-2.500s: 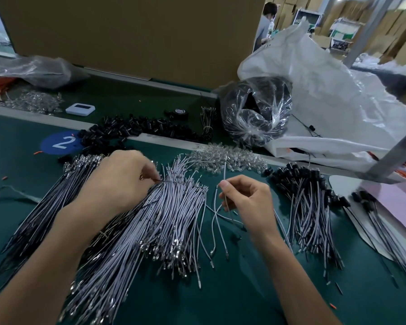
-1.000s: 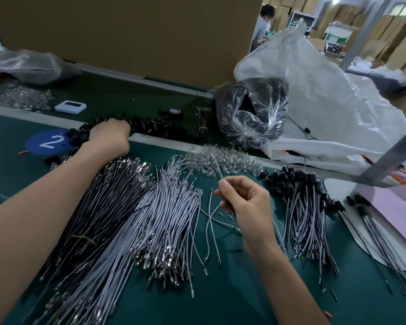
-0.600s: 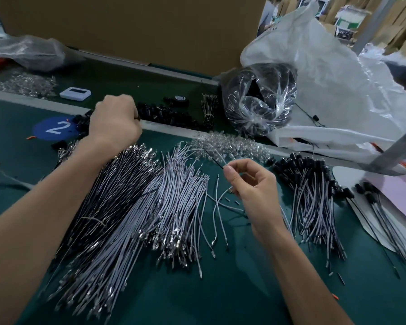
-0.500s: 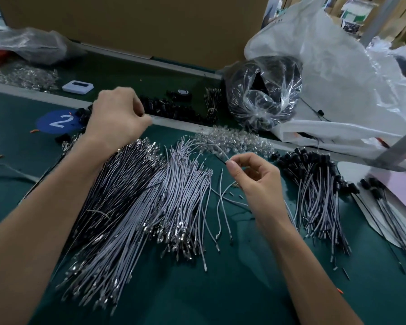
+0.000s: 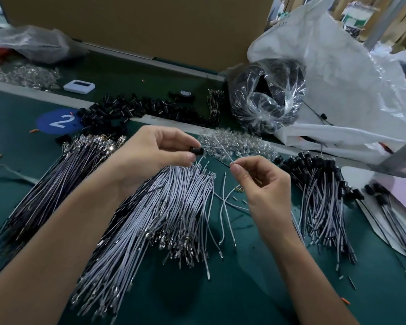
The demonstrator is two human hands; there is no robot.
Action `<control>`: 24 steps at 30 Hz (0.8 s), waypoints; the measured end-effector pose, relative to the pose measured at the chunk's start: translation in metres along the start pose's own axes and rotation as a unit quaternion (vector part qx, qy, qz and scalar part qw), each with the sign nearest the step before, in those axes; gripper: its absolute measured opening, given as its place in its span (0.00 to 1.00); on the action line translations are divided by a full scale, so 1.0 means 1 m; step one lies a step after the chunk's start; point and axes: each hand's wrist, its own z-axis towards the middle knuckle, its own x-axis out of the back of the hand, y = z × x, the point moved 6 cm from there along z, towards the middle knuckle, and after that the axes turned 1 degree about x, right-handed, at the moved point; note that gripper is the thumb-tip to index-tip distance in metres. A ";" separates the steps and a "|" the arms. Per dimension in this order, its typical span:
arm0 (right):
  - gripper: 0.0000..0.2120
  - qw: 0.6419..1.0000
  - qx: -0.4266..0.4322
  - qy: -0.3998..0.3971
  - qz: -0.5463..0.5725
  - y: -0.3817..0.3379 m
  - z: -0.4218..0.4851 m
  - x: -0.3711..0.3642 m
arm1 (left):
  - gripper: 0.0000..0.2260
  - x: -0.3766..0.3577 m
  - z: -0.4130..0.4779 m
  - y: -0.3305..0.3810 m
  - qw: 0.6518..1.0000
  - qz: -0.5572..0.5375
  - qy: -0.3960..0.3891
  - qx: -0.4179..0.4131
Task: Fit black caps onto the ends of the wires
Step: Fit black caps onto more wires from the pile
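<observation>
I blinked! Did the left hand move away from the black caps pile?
Yes. The left hand came nearer and rightward, off the cap pile by the blue 2 sticker, pinching a black cap.

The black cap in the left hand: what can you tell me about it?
The black cap is a small, short tube, matte like rubber or plastic. The left hand pinches it between thumb and forefinger, lying sideways above the pile of grey wires, one end facing right. A thin wire pinched by the right hand reaches towards that end; whether it has entered cannot be told.
</observation>
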 end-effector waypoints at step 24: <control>0.07 0.999 0.007 0.031 -0.041 0.003 0.002 0.005 | 0.11 -0.014 0.001 -0.005 0.999 -0.018 -0.007 -0.041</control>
